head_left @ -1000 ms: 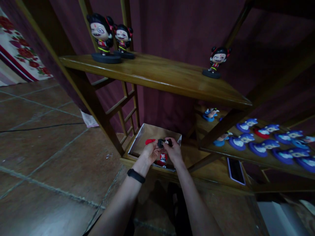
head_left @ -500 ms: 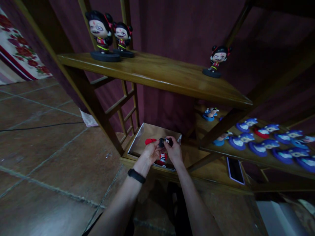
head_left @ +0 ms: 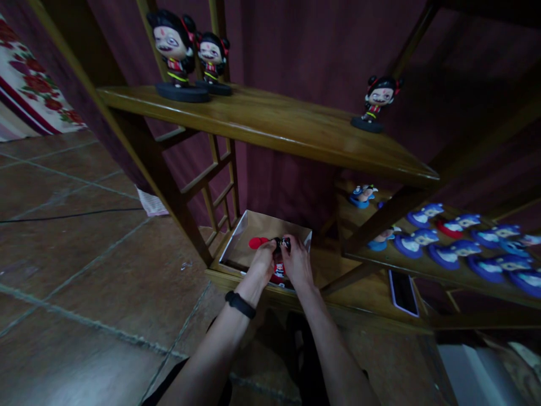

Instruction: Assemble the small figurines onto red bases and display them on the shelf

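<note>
Over a shallow cardboard box [head_left: 236, 239] on the bottom shelf, both hands hold one small black-haired figurine [head_left: 284, 243]. My left hand [head_left: 264, 259] grips its dark base end, with the wrist wearing a black band. At its head end are the closed fingers of my right hand [head_left: 296, 256]. Much of the figurine is hidden by the fingers. Inside the box, a red piece [head_left: 256, 242] lies just left of my left hand. A red figurine [head_left: 279, 270] rests between the wrists, near the box's front wall.
Three black-haired figurines, one of them the large figurine [head_left: 173, 51], stand on the upper wooden shelf [head_left: 262, 115]. Several blue figurines [head_left: 416, 241] fill the lower right shelf. A phone [head_left: 403, 292] lies below them. A slanted wooden post [head_left: 156, 186] rises left of the box.
My left hand has turned over, from palm up to its back showing, still on the figurine. The right hand has shifted slightly. The view has moved a little.
</note>
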{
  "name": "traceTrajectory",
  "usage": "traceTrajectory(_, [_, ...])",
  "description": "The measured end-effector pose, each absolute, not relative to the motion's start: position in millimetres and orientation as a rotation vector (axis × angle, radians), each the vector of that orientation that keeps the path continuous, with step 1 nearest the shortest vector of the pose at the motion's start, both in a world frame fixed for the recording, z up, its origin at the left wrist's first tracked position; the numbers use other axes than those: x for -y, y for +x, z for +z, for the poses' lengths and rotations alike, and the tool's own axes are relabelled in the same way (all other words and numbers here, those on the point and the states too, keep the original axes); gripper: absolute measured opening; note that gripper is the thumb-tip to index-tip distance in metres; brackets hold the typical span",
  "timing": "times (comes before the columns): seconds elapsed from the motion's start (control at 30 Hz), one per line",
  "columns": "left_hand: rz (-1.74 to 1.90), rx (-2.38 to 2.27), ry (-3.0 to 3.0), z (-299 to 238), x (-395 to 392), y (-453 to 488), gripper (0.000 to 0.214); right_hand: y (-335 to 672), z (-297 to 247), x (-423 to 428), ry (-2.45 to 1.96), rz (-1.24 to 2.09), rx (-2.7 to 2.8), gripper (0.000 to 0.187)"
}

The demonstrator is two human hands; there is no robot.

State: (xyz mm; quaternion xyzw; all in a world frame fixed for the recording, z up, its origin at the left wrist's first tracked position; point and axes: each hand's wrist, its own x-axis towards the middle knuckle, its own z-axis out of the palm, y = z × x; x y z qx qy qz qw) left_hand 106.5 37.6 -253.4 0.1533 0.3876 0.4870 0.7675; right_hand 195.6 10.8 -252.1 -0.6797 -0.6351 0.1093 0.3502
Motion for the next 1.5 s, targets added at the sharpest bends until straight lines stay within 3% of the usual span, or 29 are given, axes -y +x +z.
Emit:
traceTrajectory(1.2, [1.097,-0.796,0.435,-264.0,-33.2,113.1,0.004,199.2,-254.8,-9.8,-1.734,0.369,1.578,0.031])
traceTrajectory(1.5, [1.140,-0.865,0.347,-261.8,-35.8,110.2,0.005,204.9,-266.1,-15.8,-1.582,0.655,1.448,0.050])
